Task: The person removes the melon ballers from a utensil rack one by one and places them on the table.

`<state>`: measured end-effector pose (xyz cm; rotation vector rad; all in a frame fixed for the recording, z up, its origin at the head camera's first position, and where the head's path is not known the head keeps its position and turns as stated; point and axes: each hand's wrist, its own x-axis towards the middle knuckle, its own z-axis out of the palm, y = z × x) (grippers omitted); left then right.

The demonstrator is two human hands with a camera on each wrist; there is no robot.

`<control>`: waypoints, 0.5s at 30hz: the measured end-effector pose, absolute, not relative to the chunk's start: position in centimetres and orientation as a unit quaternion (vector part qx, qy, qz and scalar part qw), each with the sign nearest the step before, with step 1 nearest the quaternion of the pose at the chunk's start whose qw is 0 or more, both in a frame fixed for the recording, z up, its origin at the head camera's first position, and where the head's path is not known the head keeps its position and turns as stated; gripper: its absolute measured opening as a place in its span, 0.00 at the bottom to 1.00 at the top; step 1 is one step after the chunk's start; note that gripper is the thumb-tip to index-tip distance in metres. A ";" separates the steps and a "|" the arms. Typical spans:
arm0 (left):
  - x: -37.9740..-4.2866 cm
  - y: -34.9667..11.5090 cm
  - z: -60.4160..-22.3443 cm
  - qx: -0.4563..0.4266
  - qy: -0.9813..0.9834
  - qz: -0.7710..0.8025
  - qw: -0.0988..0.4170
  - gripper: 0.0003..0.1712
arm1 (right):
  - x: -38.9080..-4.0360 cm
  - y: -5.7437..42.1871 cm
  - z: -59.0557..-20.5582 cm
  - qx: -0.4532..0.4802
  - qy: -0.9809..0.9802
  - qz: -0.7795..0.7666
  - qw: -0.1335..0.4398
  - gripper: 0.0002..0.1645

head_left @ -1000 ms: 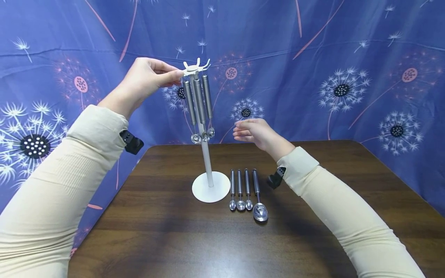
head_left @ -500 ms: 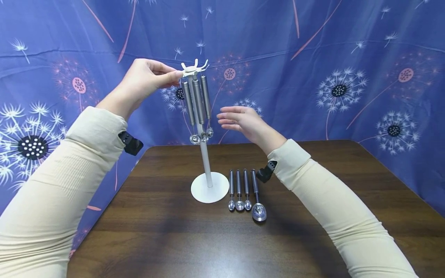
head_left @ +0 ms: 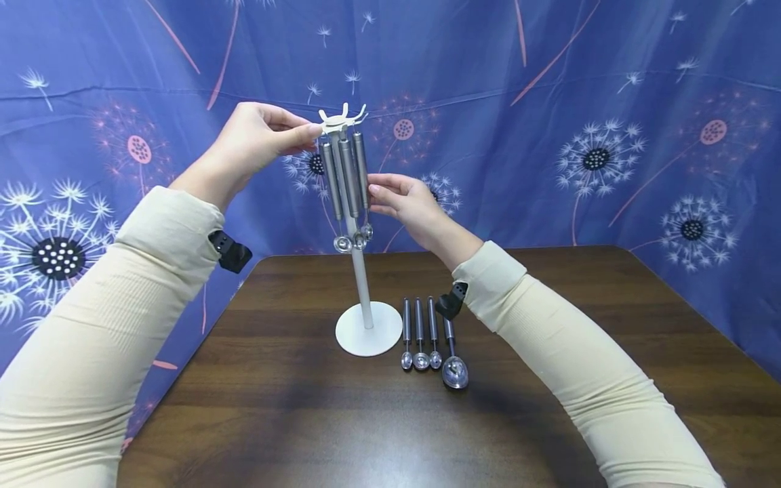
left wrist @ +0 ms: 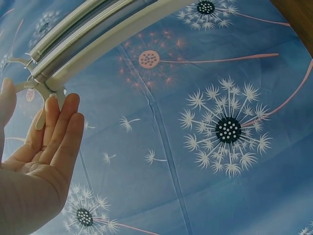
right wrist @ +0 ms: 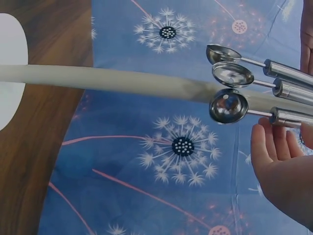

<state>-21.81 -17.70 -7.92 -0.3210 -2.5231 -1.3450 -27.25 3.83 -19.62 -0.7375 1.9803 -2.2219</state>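
Three hanging silvery scoops [head_left: 350, 178], slim handles [head_left: 331, 179] above round bowls [right wrist: 229, 106].

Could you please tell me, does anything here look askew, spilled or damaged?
Nothing looks spilled or damaged. The white stand appears to lean leftward in the head view, perhaps from camera angle; its round base looks flat on the table.

Up on the person's head, one camera looks forward and down over the table [head_left: 274, 420], past its far edge to the cloth [head_left: 476, 41]. Much nearer, close behind the left hand [head_left: 259, 139] and right hand [head_left: 415, 207], the wrist cameras [head_left: 230, 251] face that same cloth; all three share the pole [head_left: 361, 285] and the hanging spoons' handles [head_left: 350, 177].
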 end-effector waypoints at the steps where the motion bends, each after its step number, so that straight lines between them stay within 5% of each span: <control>1: -21.8 -17.7 -7.9 -0.110 -0.870 -0.463 0.131 0.23 | -27.2 3.8 -19.5 -0.243 0.648 -0.721 0.034 0.22; 15: -22.0 -17.6 -7.9 -0.107 -0.872 -0.460 0.132 0.25 | -27.1 4.4 -19.0 -0.266 0.678 -0.685 -0.009 0.20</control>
